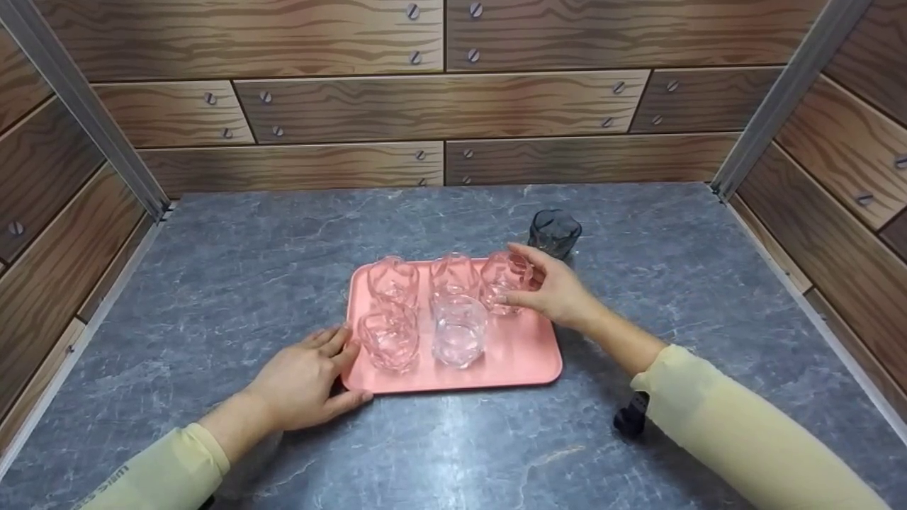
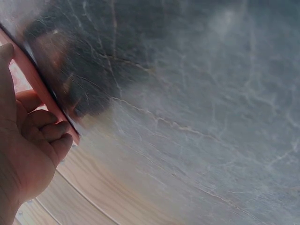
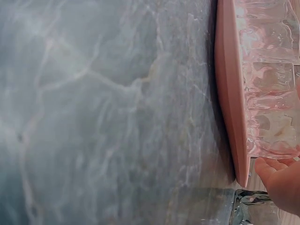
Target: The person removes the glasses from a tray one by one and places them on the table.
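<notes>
A pink tray (image 1: 521, 365) lies on the table with several clear faceted glasses standing on it in two rows. My right hand (image 1: 556, 290) grips the glass (image 1: 506, 273) at the back right corner, thumb in front and fingers behind. In the right wrist view, the fingertips (image 3: 267, 168) are at one end of the row of glasses. My left hand (image 1: 305, 379) holds the tray's front left corner, fingers along the left rim and thumb at the front edge. Nearest to it stands the front left glass (image 1: 390, 340); beside that is another glass (image 1: 459, 333).
A dark grey glass (image 1: 556, 230) stands on the table just behind the tray's back right corner. Wood-patterned panels (image 1: 340, 106) wall in the marbled grey table (image 1: 234, 262) at the back and both sides.
</notes>
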Tool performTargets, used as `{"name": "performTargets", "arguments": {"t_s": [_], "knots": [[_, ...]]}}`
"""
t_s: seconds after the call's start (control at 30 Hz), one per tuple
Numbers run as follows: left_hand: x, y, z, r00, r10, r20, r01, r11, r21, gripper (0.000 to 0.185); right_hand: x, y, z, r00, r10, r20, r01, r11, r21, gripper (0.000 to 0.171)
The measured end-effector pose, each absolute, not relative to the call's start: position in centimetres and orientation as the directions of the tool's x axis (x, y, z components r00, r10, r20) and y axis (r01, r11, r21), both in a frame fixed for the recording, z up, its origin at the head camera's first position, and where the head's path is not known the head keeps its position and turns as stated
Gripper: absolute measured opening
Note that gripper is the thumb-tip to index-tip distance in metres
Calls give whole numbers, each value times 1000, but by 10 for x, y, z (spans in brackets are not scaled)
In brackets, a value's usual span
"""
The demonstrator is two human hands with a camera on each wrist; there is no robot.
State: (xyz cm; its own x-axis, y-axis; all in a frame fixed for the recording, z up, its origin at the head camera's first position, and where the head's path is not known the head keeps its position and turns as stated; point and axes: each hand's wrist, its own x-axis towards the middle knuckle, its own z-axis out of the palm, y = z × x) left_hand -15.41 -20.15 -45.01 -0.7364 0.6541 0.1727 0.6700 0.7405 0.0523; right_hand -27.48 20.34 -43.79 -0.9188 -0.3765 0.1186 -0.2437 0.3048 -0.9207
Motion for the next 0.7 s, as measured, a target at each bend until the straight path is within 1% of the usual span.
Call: {"name": "performTargets", "arguments": {"t_s": [0.43,0.7], "knots": [[-156,-203,-454,-731,658,179,674,737,45,78,-276,200,-440,-931,-344,125,-242,325,-914,82],[-155,-202,-452,-743,649,160,663,746,54,79,-275,201,-439,-934,-331,136,-257,355,-899,78]]}}
